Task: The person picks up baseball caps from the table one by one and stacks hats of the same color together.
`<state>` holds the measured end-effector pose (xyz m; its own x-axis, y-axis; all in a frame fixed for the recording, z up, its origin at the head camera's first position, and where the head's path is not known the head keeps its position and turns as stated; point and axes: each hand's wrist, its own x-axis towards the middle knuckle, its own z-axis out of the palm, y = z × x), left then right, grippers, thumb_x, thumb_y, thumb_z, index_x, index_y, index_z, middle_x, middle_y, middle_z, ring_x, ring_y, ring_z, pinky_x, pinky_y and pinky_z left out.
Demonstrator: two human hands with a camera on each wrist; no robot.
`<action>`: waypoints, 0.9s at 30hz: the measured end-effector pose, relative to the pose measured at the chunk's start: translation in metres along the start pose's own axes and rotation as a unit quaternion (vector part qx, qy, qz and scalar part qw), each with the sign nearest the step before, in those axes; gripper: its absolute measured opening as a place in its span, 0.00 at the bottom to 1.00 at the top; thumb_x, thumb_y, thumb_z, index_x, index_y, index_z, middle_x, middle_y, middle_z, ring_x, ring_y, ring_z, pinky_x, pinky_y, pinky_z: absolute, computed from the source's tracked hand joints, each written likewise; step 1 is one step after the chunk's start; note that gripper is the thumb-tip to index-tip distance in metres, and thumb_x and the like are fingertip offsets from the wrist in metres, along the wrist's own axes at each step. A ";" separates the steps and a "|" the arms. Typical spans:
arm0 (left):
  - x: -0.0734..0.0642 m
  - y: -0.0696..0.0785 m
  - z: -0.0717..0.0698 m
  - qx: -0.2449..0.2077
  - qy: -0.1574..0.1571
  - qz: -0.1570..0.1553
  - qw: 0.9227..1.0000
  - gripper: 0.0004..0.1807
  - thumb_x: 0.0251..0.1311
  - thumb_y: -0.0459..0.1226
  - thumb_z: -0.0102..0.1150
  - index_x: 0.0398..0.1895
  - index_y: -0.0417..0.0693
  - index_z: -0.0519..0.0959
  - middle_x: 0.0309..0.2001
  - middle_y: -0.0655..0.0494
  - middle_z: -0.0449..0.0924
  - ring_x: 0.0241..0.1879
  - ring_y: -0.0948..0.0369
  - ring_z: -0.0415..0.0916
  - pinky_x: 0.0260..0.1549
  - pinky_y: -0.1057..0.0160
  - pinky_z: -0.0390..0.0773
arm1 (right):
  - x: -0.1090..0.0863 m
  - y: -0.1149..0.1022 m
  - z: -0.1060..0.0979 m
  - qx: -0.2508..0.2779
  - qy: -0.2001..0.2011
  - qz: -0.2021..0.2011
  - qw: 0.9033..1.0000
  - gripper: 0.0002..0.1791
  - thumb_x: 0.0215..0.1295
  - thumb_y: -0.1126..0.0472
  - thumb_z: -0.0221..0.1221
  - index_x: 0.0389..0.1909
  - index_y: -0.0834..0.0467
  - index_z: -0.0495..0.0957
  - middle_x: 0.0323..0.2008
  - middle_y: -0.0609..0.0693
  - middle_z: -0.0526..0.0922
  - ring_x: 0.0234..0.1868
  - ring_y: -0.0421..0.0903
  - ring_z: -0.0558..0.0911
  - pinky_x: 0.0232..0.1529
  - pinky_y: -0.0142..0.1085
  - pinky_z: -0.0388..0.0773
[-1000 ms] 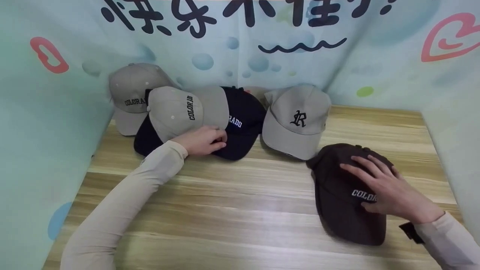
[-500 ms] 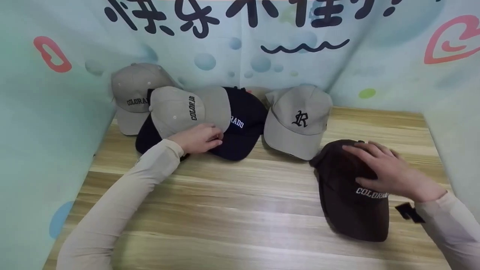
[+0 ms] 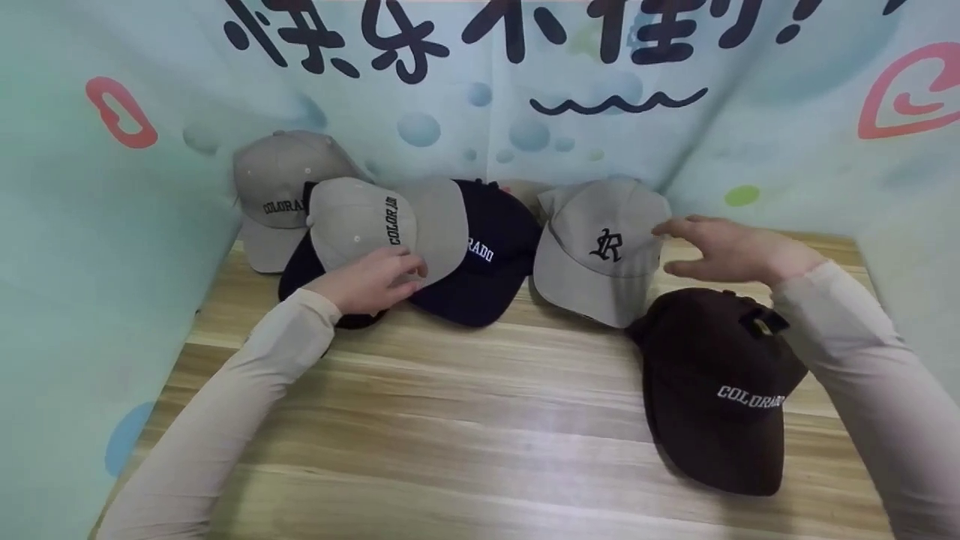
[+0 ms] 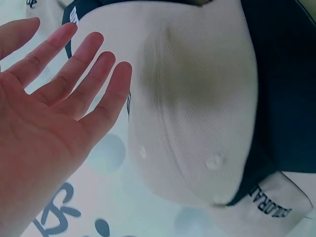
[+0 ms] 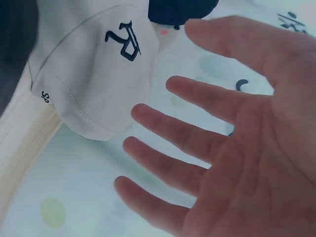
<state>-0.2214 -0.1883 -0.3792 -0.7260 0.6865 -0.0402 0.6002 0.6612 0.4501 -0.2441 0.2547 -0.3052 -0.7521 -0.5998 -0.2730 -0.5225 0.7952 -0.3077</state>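
In the head view my left hand (image 3: pixel 367 283) is in front of a light grey baseball cap (image 3: pixel 341 221) whose COLORADO lettering runs sideways. Its brim overlaps a navy cap (image 3: pixel 491 270). The left wrist view shows that hand (image 4: pixel 59 98) with its fingers spread and nothing in the palm. My right hand (image 3: pixel 739 251) is raised at the right side of a grey cap (image 3: pixel 622 232) bearing a black R, fingers extended and apart in the right wrist view. Below the right forearm, a dark brown COLORADO cap (image 3: pixel 709 435) lies on the wood-grain table (image 3: pixel 465 427).
Another grey cap (image 3: pixel 270 187) stands at the back left, partly behind the light grey one. A dark brim (image 3: pixel 296 262) sticks out on the left under the light grey cap. A printed cloth (image 3: pixel 465 142) hangs behind and at both sides.
My right hand has left the dark brown cap and moved up and left to beside the R cap. The left hand has drawn slightly left, away from the navy brim.
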 end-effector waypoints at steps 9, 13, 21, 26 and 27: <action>-0.022 -0.004 -0.004 0.013 0.026 -0.011 1.000 0.09 0.66 0.32 0.55 0.45 0.35 0.77 0.44 0.43 0.76 0.44 0.48 0.73 0.46 0.49 0.72 | 0.054 0.022 -0.007 -0.006 0.007 0.070 0.997 0.29 0.65 0.63 0.53 0.62 0.76 0.62 0.57 0.77 0.66 0.58 0.71 0.67 0.58 0.59 0.62; -0.029 -0.007 0.003 0.017 0.030 -0.012 0.999 0.09 0.65 0.32 0.56 0.45 0.36 0.77 0.43 0.43 0.76 0.44 0.47 0.74 0.45 0.49 0.73 | 0.072 0.037 0.002 0.016 0.021 0.116 0.993 0.29 0.69 0.63 0.47 0.64 0.79 0.57 0.60 0.79 0.61 0.61 0.72 0.62 0.62 0.58 0.58; -0.030 -0.010 0.007 0.016 0.027 -0.013 0.999 0.08 0.65 0.32 0.56 0.44 0.36 0.77 0.42 0.45 0.76 0.43 0.47 0.74 0.45 0.48 0.72 | 0.094 0.051 0.015 0.120 0.066 0.123 0.983 0.28 0.74 0.61 0.39 0.66 0.77 0.54 0.64 0.77 0.57 0.67 0.70 0.56 0.66 0.56 0.52; -0.026 -0.006 0.004 0.004 0.014 -0.019 1.000 0.09 0.68 0.36 0.54 0.44 0.38 0.77 0.42 0.46 0.76 0.43 0.49 0.73 0.46 0.49 0.72 | 0.096 0.048 0.009 0.177 0.081 0.140 0.971 0.31 0.74 0.57 0.43 0.67 0.76 0.54 0.65 0.76 0.58 0.66 0.69 0.58 0.65 0.56 0.55; -0.026 -0.006 0.003 0.001 0.012 -0.022 1.000 0.09 0.69 0.36 0.53 0.44 0.38 0.78 0.42 0.47 0.76 0.43 0.50 0.73 0.46 0.50 0.72 | 0.095 0.047 0.006 0.188 0.081 0.145 0.968 0.32 0.74 0.56 0.44 0.68 0.76 0.53 0.65 0.77 0.58 0.66 0.69 0.58 0.65 0.56 0.55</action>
<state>-0.2049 -0.2089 -0.3838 -0.7602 0.6486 -0.0379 0.5681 0.6919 0.4457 -0.3372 0.2342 -0.3513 -0.9141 -0.3110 -0.2601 -0.1205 0.8210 -0.5581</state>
